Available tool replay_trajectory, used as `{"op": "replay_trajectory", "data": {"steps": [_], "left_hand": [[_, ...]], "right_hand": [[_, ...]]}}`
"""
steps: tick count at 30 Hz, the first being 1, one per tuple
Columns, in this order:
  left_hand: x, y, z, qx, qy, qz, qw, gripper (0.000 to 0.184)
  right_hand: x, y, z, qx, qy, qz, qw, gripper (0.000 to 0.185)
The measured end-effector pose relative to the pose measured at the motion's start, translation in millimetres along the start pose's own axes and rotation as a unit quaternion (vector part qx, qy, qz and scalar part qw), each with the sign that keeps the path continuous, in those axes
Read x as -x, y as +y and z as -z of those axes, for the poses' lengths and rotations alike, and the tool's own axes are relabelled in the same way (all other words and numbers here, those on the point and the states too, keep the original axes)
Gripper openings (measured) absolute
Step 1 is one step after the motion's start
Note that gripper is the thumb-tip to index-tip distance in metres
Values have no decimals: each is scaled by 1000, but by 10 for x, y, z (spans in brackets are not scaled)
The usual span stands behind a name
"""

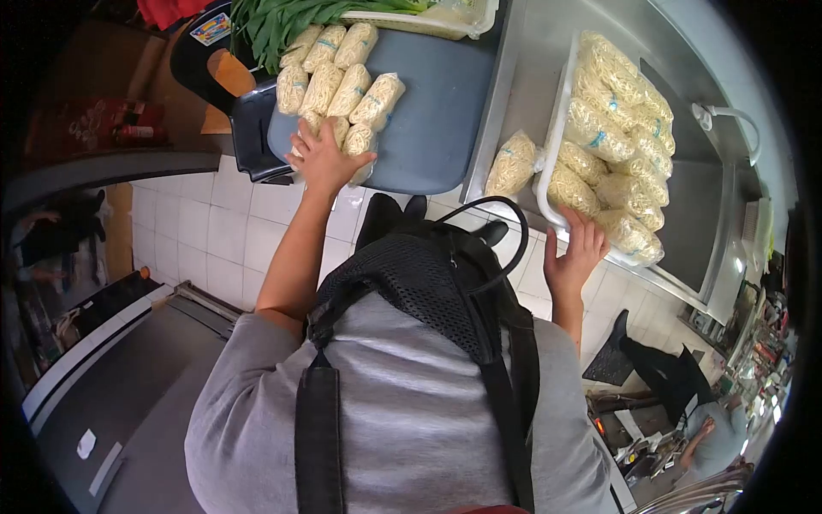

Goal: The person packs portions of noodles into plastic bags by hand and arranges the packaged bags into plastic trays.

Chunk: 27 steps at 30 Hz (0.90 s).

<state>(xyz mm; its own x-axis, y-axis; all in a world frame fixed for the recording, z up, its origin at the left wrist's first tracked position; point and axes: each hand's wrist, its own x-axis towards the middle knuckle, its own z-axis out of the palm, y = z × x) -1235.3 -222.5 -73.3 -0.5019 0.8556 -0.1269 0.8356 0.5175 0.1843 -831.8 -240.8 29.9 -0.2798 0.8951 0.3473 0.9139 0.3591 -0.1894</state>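
Observation:
Packed side by side on a blue-grey tabletop (pixel 428 111) are several clear bags of pale noodles (pixel 324 86). My left hand (pixel 324 163) lies over the nearest of these bags with its fingers spread, partly hiding them. On the right, a white tray (pixel 558 120) is heaped with more bagged noodles (pixel 599 128). My right hand (pixel 578 254) is at the tray's near edge, thumb apart and fingers stretched along the rim beside a bag. One more noodle bag (pixel 511 164) lies outside the tray, against its left side.
The tray stands on a stainless steel sink unit (pixel 698 206) with a raised edge. Green leafy vegetables (pixel 287 21) and a pale basket (pixel 411 19) lie at the table's far end. A black chair (pixel 254 128) adjoins the table. Another person (pixel 719 437) is at lower right.

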Motion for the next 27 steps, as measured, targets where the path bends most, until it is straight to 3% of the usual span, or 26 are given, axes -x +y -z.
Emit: {"op": "replay_trajectory", "data": {"steps": [5,11,14,27], "left_hand": [[-2,-135,86,30,-45,34,998,106],[86,48,57,-74,-51,-17,996,100],[3,-39,169,-62,-129,-26,989,98],[-13,-159,25,-44,-114,-22,992,99]], "right_hand": [[-8,-11,24,11,-9,6,1000,41],[-15,-38,16,35,-16,3,999,41],[-20,-31,48,19,-29,0,999,42],[-46,-28,73,11,-27,5,1000,43]]}}
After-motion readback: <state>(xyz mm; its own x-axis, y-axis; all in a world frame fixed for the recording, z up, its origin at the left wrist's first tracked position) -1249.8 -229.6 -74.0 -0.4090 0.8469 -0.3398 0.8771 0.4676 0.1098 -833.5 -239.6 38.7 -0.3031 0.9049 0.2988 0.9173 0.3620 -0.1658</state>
